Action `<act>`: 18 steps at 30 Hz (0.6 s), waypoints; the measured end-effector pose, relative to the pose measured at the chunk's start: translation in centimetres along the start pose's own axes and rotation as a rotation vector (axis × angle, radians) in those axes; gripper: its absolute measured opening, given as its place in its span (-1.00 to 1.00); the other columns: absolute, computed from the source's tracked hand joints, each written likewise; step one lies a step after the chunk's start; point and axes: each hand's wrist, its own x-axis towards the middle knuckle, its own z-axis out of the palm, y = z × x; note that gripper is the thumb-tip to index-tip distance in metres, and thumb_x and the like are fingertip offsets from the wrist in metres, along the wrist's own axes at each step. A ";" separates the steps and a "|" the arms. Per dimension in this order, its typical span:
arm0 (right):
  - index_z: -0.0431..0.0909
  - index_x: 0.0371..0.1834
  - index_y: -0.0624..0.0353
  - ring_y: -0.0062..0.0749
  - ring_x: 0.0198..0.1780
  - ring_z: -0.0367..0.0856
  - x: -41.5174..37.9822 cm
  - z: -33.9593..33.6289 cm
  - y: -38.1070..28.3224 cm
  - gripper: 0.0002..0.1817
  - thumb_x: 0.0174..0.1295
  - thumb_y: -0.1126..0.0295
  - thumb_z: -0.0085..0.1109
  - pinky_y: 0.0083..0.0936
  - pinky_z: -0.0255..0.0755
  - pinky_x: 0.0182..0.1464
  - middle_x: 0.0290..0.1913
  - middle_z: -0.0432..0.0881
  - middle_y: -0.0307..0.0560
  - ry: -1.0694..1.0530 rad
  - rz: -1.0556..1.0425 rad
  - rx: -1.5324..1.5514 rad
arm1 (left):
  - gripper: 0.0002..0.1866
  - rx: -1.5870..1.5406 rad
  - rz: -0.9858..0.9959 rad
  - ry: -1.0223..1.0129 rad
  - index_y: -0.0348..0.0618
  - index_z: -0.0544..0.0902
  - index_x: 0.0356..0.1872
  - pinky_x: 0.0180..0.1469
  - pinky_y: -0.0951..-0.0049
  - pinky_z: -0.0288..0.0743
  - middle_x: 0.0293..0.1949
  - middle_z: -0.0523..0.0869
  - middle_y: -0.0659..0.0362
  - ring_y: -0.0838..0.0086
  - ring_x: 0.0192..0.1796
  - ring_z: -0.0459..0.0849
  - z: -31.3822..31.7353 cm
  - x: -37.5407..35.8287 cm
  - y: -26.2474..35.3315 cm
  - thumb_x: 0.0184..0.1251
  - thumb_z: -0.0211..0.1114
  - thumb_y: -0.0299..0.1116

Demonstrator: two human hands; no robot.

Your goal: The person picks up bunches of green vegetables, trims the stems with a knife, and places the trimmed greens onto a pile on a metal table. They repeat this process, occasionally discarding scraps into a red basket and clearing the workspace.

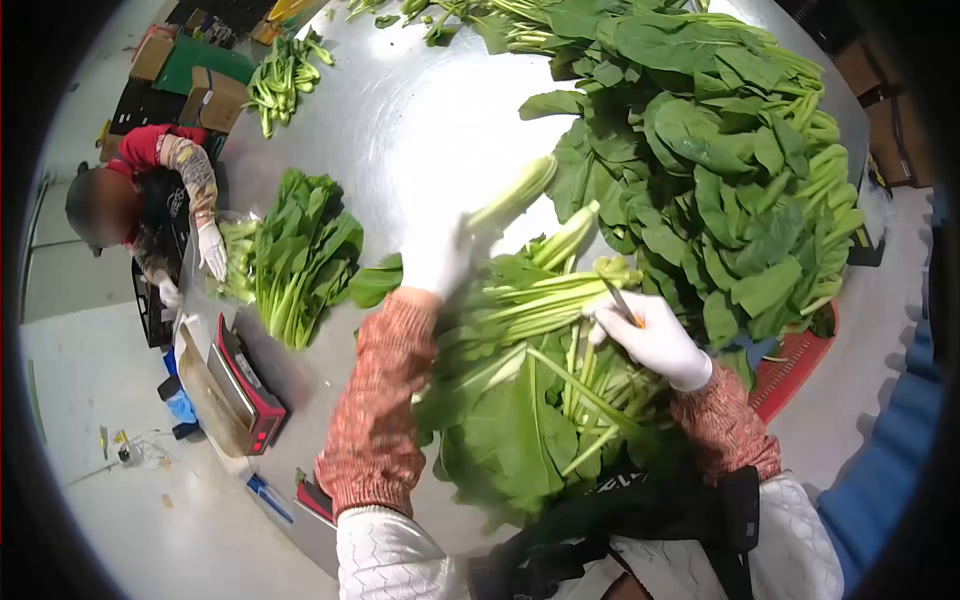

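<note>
The left hand [437, 255], its white glove smeared by blur, grips a thick, smooth, pale stalk [515, 190] above the bench [430, 120]. The right hand [655, 342], gloved in thin white, is curled round a small knife [617, 298] with a narrow dark blade and a bit of orange. Beneath both lie loose greens [515, 425], ribbed stems and broad, limp leaves, on shiny, scuffed metal. A crinkled leafy heap [710, 190] curves along the right; a boxy red scale [245, 385] stands left.
</note>
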 end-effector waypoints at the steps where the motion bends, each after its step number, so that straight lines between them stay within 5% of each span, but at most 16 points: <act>1: 0.63 0.00 0.38 -0.68 -0.26 0.62 -0.2 0.3 -1.1 -0.77 0.43 0.44 0.13 -0.64 0.48 -0.14 -0.35 0.72 -0.19 0.011 0.001 0.018 | -0.64 -0.036 0.057 0.021 -0.02 0.59 0.04 -0.09 0.17 0.56 -0.16 0.68 0.03 0.05 -0.10 0.68 -2.2 -2.3 1.2 0.18 0.30 -0.41; 4: 0.44 0.31 0.31 -0.77 -0.41 0.50 -0.5 0.7 -2.2 -0.52 0.37 0.38 0.26 -0.75 0.38 -0.31 -0.35 0.67 -0.31 0.153 -0.124 0.147 | -0.59 -0.158 0.203 0.140 -0.06 0.59 0.06 -0.13 0.22 0.61 -0.16 0.67 0.06 0.11 -0.14 0.70 -7.0 -8.8 3.9 0.12 0.29 -0.53; 9: 0.43 0.34 0.32 -0.74 -0.13 0.52 -3.4 1.6 -7.2 -0.44 0.34 0.32 0.34 -0.69 0.45 -0.05 -0.10 0.66 -0.31 -0.002 -0.259 0.225 | -0.54 -0.369 0.164 0.008 -0.18 0.61 0.05 -0.06 0.37 0.56 -0.23 0.65 0.06 0.21 -0.20 0.68 -12.8 -17.6 8.5 0.04 0.32 -0.65; 14: 0.60 0.11 0.34 -0.69 -0.16 0.54 -8.0 4.2 -5.7 -0.62 0.36 0.31 0.31 -0.63 0.49 -0.10 -0.19 0.66 -0.27 -0.218 -0.268 0.148 | -0.15 -0.195 0.161 -0.013 -0.16 0.41 0.36 0.33 0.05 0.29 0.11 0.56 -0.06 -0.01 0.24 0.48 -13.8 -23.4 12.3 -0.04 0.57 -0.25; 17: 0.61 0.08 0.32 -0.62 -0.23 0.56 -10.5 6.7 -4.1 -0.59 0.27 0.29 0.39 -0.56 0.49 -0.14 -0.24 0.70 -0.11 -0.226 -0.458 -0.168 | -0.42 -0.348 0.049 0.099 -0.18 0.55 0.16 0.14 0.22 0.49 -0.03 0.65 -0.01 0.12 0.07 0.63 -11.5 -25.0 15.9 0.06 0.51 -0.32; 18: 0.63 0.05 0.30 -0.56 -0.23 0.58 -11.5 7.0 -4.1 -0.65 0.30 0.32 0.35 -0.55 0.50 -0.12 -0.21 0.72 -0.05 -0.194 -0.371 -0.103 | -0.57 -0.382 0.003 0.184 -0.22 0.59 0.02 -0.01 0.31 0.56 -0.14 0.68 0.01 0.18 -0.08 0.70 -10.7 -25.5 16.7 0.12 0.49 -0.36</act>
